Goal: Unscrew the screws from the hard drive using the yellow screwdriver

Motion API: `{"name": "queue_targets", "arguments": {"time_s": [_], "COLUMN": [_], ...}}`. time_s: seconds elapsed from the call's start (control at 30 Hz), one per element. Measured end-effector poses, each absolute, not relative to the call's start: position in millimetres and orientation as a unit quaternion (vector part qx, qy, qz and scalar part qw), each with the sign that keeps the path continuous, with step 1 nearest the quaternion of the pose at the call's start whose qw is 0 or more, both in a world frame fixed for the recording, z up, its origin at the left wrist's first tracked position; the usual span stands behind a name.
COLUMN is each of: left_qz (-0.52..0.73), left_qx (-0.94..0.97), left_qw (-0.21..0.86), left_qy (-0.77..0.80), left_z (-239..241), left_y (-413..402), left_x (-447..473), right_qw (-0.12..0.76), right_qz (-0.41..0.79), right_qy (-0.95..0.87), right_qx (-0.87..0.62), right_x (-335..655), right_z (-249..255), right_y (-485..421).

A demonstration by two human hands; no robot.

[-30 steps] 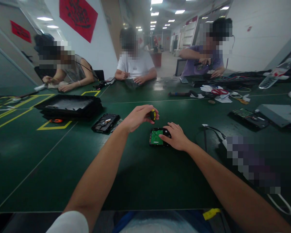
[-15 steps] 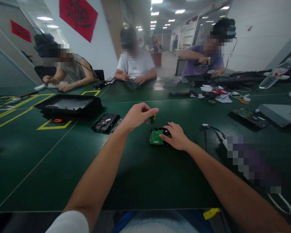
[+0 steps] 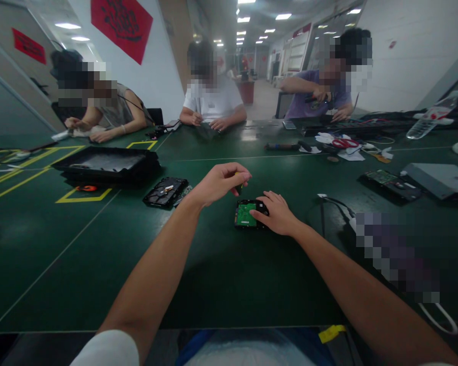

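A hard drive [image 3: 246,215] with a green circuit board on top lies flat on the green table in front of me. My right hand [image 3: 277,213] grips its right part, thumb on the board and fingers over the far edge. Just above the drive's far left corner, my left hand [image 3: 229,180] pinches the top of a small screwdriver [image 3: 238,189] with a black and yellow handle, held upright. Its tip is too small to make out. To the left, near my left wrist, sits another hard drive [image 3: 165,192] with small parts on it.
Black stacked trays [image 3: 107,165] stand at the left. On the right are a third drive [image 3: 391,184], a grey metal box [image 3: 442,179], a cable [image 3: 338,202] and a blurred-out long object [image 3: 397,254]. Three people sit across the table, and a bottle [image 3: 435,117] lies far right.
My left fingers have shifted slightly around the screwdriver handle, turning at the wrist a little. The right hand and the hard drive stay in place.
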State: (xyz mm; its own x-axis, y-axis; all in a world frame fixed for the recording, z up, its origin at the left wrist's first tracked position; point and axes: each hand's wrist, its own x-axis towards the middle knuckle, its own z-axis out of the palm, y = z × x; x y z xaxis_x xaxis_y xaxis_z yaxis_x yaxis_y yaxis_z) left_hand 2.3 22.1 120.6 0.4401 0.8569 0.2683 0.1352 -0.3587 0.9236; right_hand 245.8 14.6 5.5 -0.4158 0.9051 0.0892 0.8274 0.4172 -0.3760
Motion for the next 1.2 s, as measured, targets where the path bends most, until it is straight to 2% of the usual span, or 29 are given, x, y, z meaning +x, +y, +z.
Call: {"name": "queue_targets", "arguments": {"time_s": [0.37,0.5,0.7,0.93,1.03,1.2], "left_qz": [0.426,0.415,0.422,0.427,0.432,0.410], "left_qx": [0.605,0.622,0.658,0.668,0.667,0.678], "left_qw": [0.592,0.569,0.460,0.393,0.400,0.476], "left_qy": [0.319,0.343,0.421,0.466,0.458,0.381], "left_z": [115.4,118.7,118.1,116.8,118.0,122.2], "left_y": [28.8,26.3,26.2,26.5,25.8,23.3], "left_x": [-1.9,-3.5,-2.8,-2.1,-2.1,-2.9], "right_qw": [0.136,0.136,0.134,0.135,0.133,0.135], "right_qz": [0.139,0.142,0.153,0.156,0.160,0.160], "right_qy": [-0.829,-0.827,-0.826,-0.825,-0.823,-0.823], "right_qx": [-0.524,-0.526,-0.526,-0.527,-0.528,-0.527], "right_x": [245.3,245.2,245.3,245.9,246.1,246.3], "right_z": [8.6,9.4,10.1,10.8,11.4,10.3], "right_y": [12.7,12.4,12.5,12.4,12.2,12.2]}}
